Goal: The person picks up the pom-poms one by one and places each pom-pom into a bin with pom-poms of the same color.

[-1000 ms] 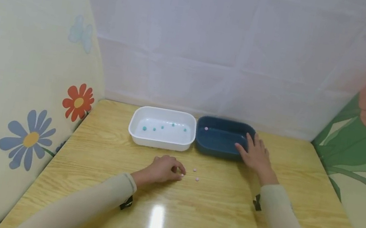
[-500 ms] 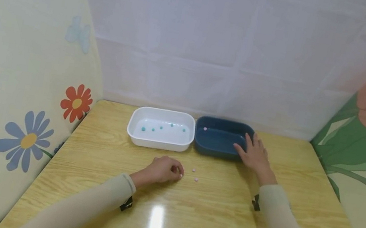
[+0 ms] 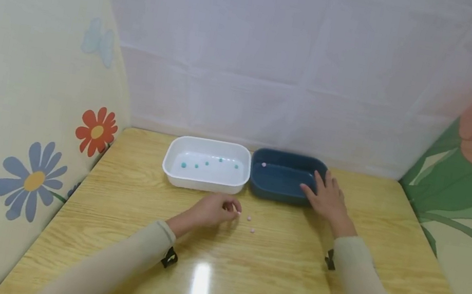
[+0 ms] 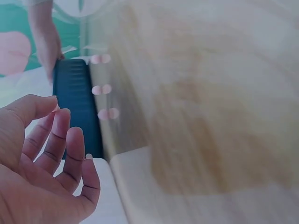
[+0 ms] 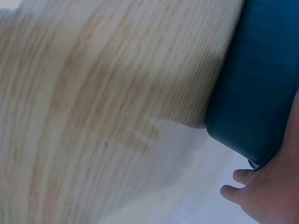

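My left hand (image 3: 213, 209) is just in front of the white tray (image 3: 203, 186), raised a little off the table. In the left wrist view, thumb and forefinger pinch a tiny pale pink bead (image 4: 56, 108), mostly hidden by the fingertips. Two pink beads lie on the table to its right, one farther back (image 3: 249, 218) and one nearer (image 3: 252, 231). My right hand (image 3: 330, 202) rests on the right end of the dark blue tray (image 3: 281, 196) with fingers spread over the rim. One pink bead (image 3: 263, 164) lies inside that tray.
Several green beads, such as a larger one (image 3: 183, 165), lie in the white tray. Both trays stand side by side on the wooden table (image 3: 268, 288), near the white cloth backdrop (image 3: 231, 63). Printed flower cloths hang at left and right.
My left hand has pinched a pink bead on the table and lifted it, moving slightly up toward the trays. The right hand has stayed on the blue tray.
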A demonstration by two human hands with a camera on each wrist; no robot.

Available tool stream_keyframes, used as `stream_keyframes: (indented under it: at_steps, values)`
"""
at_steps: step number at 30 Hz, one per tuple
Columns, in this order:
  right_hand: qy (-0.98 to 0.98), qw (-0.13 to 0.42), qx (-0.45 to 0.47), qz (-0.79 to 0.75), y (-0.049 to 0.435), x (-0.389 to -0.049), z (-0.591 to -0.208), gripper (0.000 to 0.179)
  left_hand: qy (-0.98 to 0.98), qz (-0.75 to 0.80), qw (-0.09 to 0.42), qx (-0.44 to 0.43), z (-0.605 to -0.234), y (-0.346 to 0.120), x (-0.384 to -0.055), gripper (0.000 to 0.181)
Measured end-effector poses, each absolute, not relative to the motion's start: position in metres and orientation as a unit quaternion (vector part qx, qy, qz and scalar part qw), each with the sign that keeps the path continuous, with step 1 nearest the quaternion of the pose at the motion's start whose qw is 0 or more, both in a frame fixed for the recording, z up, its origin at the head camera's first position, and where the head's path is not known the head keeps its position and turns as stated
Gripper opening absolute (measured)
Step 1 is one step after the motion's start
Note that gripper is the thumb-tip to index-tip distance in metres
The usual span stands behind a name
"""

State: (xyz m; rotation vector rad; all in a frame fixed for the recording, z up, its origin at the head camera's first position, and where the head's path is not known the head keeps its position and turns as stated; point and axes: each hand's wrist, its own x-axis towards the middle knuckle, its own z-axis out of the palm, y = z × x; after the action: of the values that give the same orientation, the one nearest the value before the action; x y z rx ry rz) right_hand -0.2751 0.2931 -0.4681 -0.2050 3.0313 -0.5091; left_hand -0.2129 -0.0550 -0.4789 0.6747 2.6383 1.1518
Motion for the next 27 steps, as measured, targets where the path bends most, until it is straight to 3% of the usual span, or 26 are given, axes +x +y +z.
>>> stream_keyframes:
  at_steps: [27]
  values:
    - [0.985, 0.025, -0.066, -0.155, 0.292, -0.275, -0.467, 0.085, 0.869, 0.449, 0.064, 0.201, -0.461, -0.033, -0.246, 0.008]
